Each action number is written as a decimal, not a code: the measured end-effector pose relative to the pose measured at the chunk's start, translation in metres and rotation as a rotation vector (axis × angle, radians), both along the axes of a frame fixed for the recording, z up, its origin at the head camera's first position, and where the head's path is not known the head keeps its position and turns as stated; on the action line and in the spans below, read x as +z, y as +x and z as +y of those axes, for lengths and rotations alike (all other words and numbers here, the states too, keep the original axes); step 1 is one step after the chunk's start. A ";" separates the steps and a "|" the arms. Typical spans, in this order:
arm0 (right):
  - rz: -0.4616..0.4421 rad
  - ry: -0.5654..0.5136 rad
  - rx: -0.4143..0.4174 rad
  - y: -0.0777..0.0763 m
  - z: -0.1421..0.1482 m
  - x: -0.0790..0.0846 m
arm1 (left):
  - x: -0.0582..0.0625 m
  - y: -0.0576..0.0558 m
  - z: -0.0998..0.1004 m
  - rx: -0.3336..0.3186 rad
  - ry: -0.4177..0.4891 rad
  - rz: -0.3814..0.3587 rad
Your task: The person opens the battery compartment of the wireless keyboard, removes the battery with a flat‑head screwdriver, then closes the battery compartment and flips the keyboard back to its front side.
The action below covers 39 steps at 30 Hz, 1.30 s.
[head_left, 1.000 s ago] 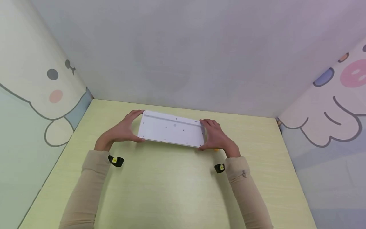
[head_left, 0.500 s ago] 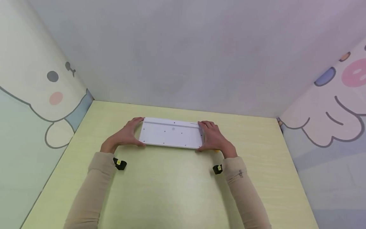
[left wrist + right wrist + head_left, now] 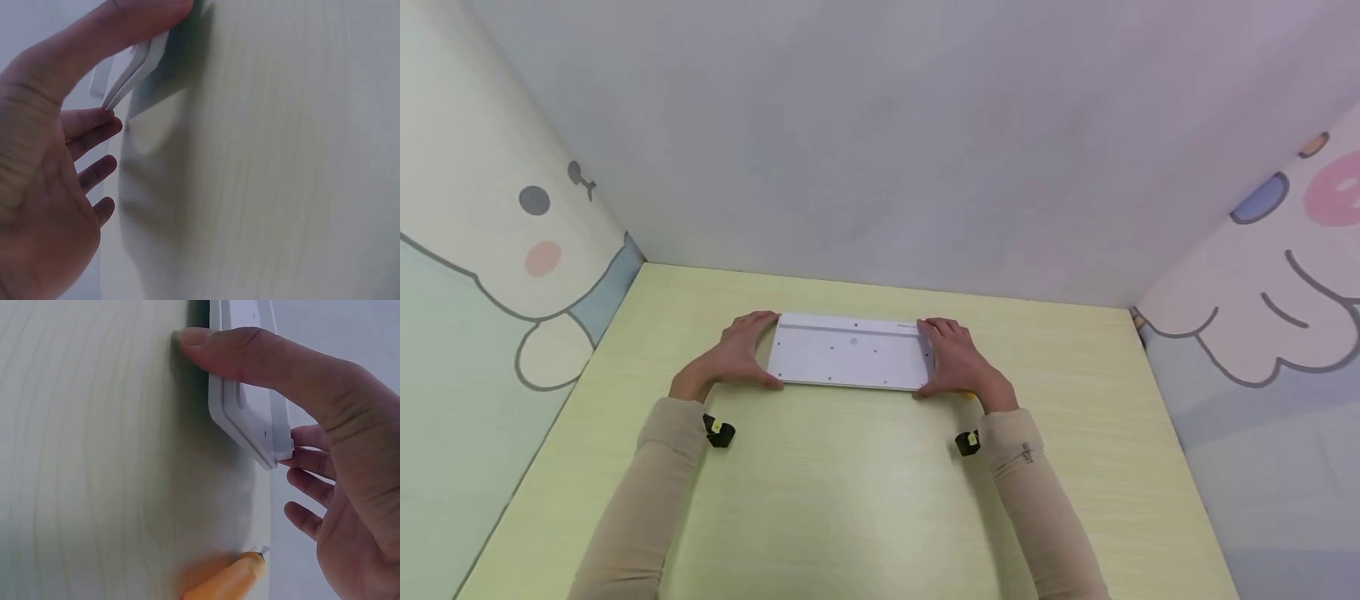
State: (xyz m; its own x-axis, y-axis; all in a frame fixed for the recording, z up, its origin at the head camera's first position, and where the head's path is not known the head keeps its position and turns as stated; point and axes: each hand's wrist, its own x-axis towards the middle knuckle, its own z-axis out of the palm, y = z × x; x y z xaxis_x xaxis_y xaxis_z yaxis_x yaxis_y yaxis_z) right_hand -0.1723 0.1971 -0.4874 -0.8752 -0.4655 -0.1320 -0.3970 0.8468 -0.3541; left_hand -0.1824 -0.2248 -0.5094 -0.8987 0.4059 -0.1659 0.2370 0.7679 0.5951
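Head view gives the broad face of a white panel (image 3: 850, 358), dotted with small dark spots, over the back part of the counter (image 3: 850, 483), near the grey wall (image 3: 880, 150). The left hand (image 3: 735, 352) grips one short end and the right hand (image 3: 957, 360) the other, each thumb at the near edge and fingers at the far one. Only the wrist views show the panel's thin side and its angled profile. Right wrist view also reveals an orange object (image 3: 228, 581) with a narrow tip, lying just beside the right hand; from the head it is a mere yellow sliver behind that wrist. Black devices (image 3: 721, 433) sit by the rolled sleeves (image 3: 673, 425), and cartoon figures cover the side walls (image 3: 467, 400). Fingers hide the panel's ends, the orange object is cut off at the frame's lower edge, and whether the panel touches the counter is hard to tell
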 end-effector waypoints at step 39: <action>-0.036 -0.145 -0.078 0.010 0.005 -0.010 | 0.015 0.004 0.024 0.071 0.053 0.011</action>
